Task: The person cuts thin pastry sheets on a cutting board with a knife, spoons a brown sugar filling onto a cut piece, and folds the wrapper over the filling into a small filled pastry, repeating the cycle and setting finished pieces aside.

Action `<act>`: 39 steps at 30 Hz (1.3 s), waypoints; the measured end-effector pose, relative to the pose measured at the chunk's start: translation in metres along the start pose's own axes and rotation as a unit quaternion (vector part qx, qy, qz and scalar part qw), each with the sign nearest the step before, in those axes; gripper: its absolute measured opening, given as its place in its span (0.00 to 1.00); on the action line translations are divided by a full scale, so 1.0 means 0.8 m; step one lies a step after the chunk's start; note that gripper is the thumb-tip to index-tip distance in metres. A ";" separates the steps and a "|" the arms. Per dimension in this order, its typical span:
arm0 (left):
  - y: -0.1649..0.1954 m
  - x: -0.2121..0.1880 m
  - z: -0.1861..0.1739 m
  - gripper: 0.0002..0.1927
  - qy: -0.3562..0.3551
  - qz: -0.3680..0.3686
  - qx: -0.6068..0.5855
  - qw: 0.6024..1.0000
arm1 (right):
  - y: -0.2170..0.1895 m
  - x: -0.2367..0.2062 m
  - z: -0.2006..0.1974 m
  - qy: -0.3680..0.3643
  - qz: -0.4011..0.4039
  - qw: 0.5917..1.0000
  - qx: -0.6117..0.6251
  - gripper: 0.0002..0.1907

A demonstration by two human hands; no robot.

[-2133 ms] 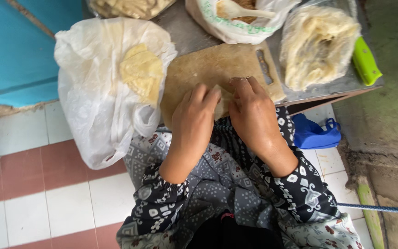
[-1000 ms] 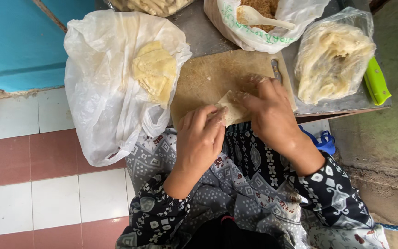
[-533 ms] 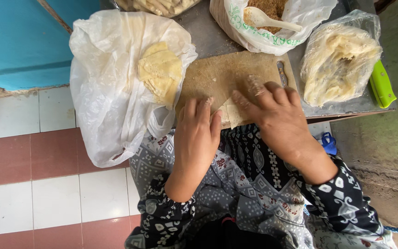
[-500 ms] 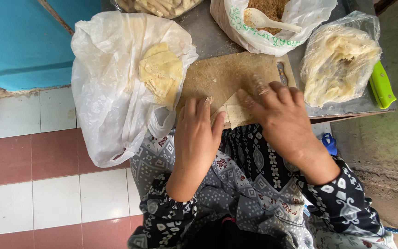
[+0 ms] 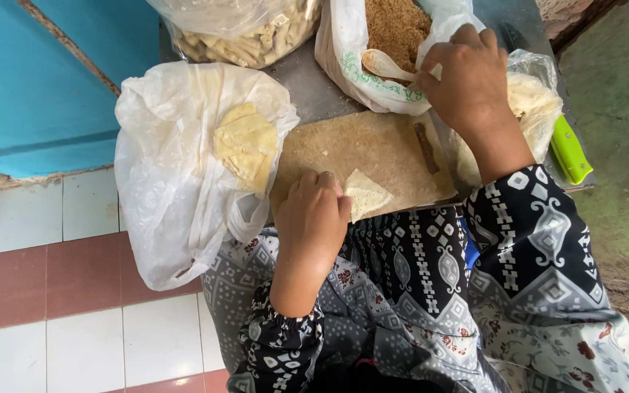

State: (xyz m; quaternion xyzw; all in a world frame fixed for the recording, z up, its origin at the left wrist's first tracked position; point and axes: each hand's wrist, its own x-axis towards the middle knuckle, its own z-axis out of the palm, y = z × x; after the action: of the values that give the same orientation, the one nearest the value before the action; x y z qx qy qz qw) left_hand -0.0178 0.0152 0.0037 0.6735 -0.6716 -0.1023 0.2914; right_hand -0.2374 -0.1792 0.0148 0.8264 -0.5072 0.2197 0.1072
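The left hand (image 5: 313, 218) lies palm down at the near edge of the wooden board (image 5: 373, 149), fingers together and bent lightly, the fingertips pressing the left edge of a folded triangle of pale dough (image 5: 366, 194); it pins the dough rather than grasping it. The triangle sits at the board's near edge, its point aimed away from the person, with bare board open beyond it and to its right. A thin brown stick (image 5: 425, 147) lies near the board's right edge, well apart from the dough. The right hand (image 5: 467, 73) is raised past the far edge of the board, at the mouth of a plastic bag of brown crumbs (image 5: 394, 29), fingers curled close around the handle of a pale spoon (image 5: 387, 67) whose bowl points left over the bag's rim. Just beside the board's left edge a large white bag (image 5: 176, 182) holds a stack of pale dough sheets (image 5: 245, 142) and hangs over the table edge toward the tiled floor (image 5: 52, 291). On the right a clear bag of thin wrappers (image 5: 536, 102) crowds the board, partly hidden by the right wrist, and a green handle (image 5: 569, 149) lies at the table's right edge. A further bag of finished rolls (image 5: 245, 33) stands at the back.
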 end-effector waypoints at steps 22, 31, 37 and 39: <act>0.007 -0.008 0.006 0.14 0.024 -0.012 -0.098 0.995 | 0.008 0.038 0.041 0.145 0.033 0.959 0.241 0.04; 0.007 -0.010 -0.005 0.17 -0.005 -0.019 -0.176 0.984 | 0.007 0.047 0.063 0.172 0.018 0.949 0.265 0.09; 0.006 -0.010 -0.007 0.17 0.002 -0.040 -0.208 0.977 | 0.023 0.055 0.065 0.152 0.065 0.930 0.329 0.10; 0.005 -0.010 -0.007 0.17 0.013 -0.023 -0.212 0.977 | 0.033 0.049 0.060 0.140 0.056 0.892 0.426 0.08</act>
State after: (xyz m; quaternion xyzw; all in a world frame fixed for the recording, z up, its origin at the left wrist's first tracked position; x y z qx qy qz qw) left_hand -0.0186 0.0249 0.0080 0.6130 -0.6152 -0.2399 0.4338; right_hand -0.2334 -0.2418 -0.0102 0.7238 -0.3903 0.5337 -0.1974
